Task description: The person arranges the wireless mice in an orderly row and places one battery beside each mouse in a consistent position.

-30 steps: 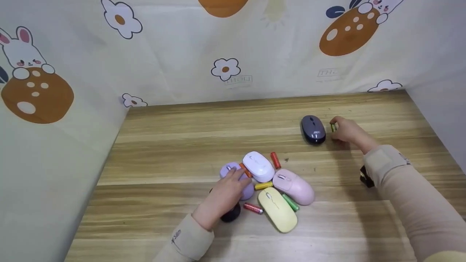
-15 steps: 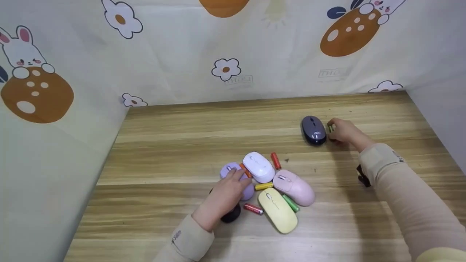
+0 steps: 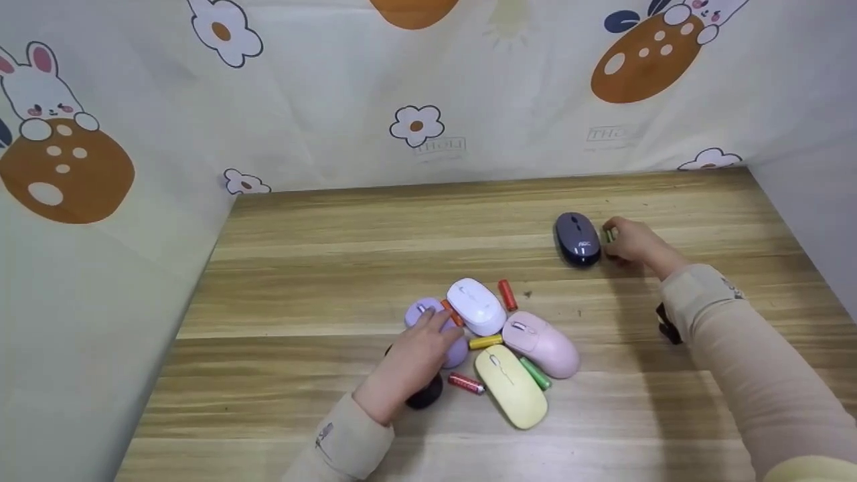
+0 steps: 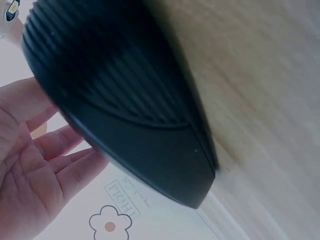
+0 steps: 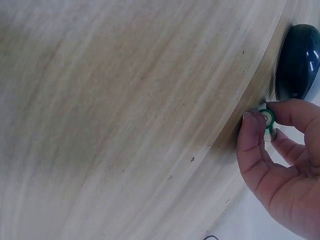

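Only in right-wrist view: green battery (image 5: 267, 119) end-on in grip (image 5: 292, 182)

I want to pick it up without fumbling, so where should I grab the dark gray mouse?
Probably across the middle of the dark gray mouse, from above, pinching both long sides: it lies flat, longer than wide. Its left side is open; the right hand, pinching a green battery, crowds the other.
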### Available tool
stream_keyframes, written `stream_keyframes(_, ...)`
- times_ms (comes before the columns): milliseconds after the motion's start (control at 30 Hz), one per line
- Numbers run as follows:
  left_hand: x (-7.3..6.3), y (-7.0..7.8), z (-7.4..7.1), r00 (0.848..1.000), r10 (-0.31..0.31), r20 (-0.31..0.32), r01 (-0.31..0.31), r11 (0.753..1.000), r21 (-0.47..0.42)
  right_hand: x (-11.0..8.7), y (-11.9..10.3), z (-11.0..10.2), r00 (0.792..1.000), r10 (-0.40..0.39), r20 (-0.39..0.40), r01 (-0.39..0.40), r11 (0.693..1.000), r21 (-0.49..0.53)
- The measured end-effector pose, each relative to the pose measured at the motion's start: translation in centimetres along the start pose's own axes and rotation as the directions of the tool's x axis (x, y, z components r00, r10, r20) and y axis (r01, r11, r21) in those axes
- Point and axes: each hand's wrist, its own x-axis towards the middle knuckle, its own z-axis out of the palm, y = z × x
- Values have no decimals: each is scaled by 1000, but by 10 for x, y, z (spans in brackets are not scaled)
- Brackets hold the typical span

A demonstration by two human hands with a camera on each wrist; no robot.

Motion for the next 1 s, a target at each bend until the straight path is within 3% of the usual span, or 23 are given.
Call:
stream_keyframes(267,-1,0,0,1000,14,-20,-13,999,30,-2,0,0,1000,-27,-15,26,999,-42)
stream_keyframes(467,0,0,1,999,22,-41,-20,999,35,-3,0,-3,997,-68,-30,63,989,-136)
stream_keyframes(667,0,0,0,1000,12,-16,-11,1000,24,-8,-6,-12,998,-51,-23,46,981,-190)
stream_keyframes(733,0,0,0,1000,14,-17,-13,1000,24,-12,-12,-16,997,-60,-55,48,980,-195)
stream_keyframes(900,0,-1,1,1000,13,-15,-13,1000,8,-29,-42,-21,967,-150,-208,101,968,-228)
stream_keyframes(1000,0,-1,1,1000,8,-12,-8,1000,-2,-41,-64,-13,944,-222,-242,163,956,-244)
